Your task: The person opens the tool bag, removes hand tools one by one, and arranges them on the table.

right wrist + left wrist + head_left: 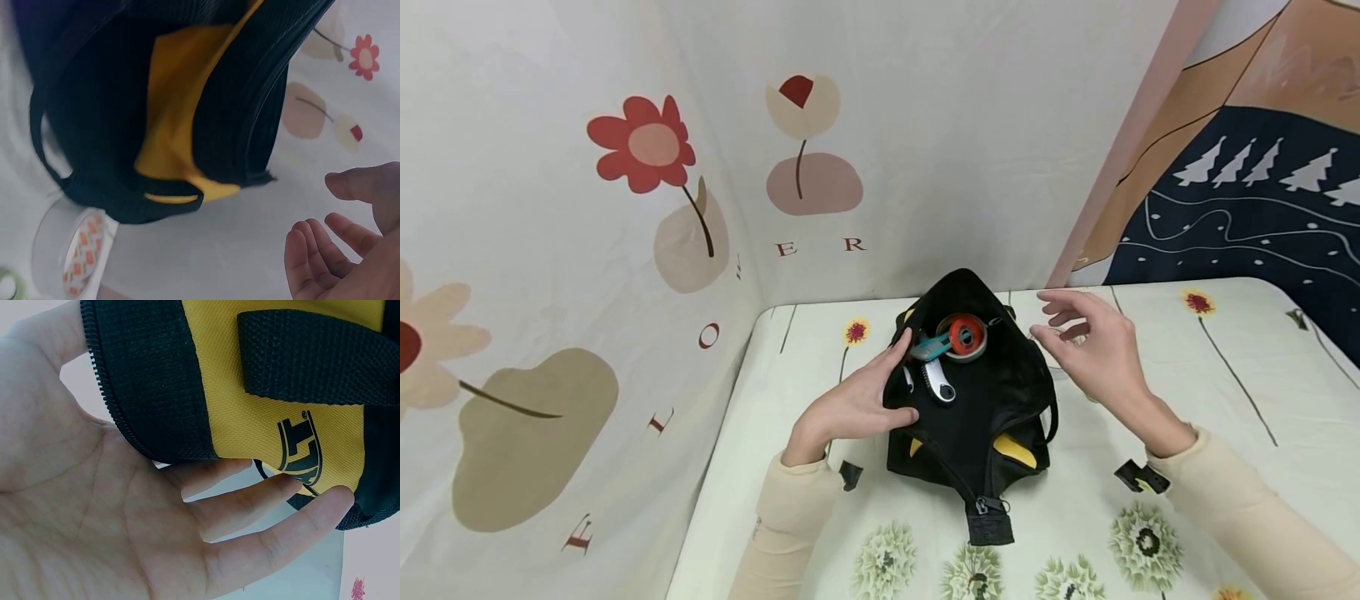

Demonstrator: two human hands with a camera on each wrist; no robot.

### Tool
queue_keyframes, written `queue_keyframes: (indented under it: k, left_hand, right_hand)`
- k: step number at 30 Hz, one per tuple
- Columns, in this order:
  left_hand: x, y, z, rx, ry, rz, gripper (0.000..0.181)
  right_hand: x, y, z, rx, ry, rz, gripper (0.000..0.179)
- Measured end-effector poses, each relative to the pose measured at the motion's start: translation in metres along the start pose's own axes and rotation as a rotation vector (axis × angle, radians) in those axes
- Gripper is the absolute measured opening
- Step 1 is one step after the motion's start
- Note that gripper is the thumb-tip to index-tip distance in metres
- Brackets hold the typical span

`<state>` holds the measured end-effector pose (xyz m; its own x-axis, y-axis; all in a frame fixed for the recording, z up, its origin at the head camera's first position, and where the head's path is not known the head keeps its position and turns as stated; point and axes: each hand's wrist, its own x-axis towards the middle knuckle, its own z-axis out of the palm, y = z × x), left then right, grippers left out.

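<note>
Bag: was plonked on a flowery cloth, mouth spread pretty wide
Left hand: bag's rim was held between thumb and fingers
Right hand: nothing gripped, fingers loosely bent, just beside the bag
Inside: teal tool, silver tool spotted

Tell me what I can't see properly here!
Pale sliver in the bag, head view: too small to name.
Upper end of the white tool, head view: the teal tool covers it.
Lower end of lettering, left wrist view: the bag's curve and left hand hide it.
Green ring, right wrist view: cut off at corner.
</note>
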<state>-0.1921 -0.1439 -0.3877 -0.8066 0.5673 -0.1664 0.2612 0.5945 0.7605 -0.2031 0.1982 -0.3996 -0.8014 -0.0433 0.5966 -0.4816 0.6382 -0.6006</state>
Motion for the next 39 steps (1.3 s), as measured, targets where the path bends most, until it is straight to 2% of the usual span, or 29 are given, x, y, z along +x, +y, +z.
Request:
queue_keyframes:
  k: [13,22,27,39]
  left_hand:
    - [0.000,0.000,-0.001,0.007,0.001,-0.002,0.108]
    - [0.000,0.000,-0.001,0.008,0.005,-0.003,0.108]
    - [0.000,0.001,-0.001,0.017,0.006,-0.003,0.107]
    - [-0.003,0.000,-0.002,0.015,0.004,0.003,0.108]
  right_hand:
    - [0.003,-0.024,0.024,0.119,-0.025,-0.024,0.047]
    - [0.001,-0.035,0.054,0.095,-0.131,-0.040,0.050]
    - [-0.002,-0.036,0.069,0.113,-0.180,-0.030,0.050]
    - [-0.012,-0.028,0.094,0.108,-0.226,0.014,0.051]
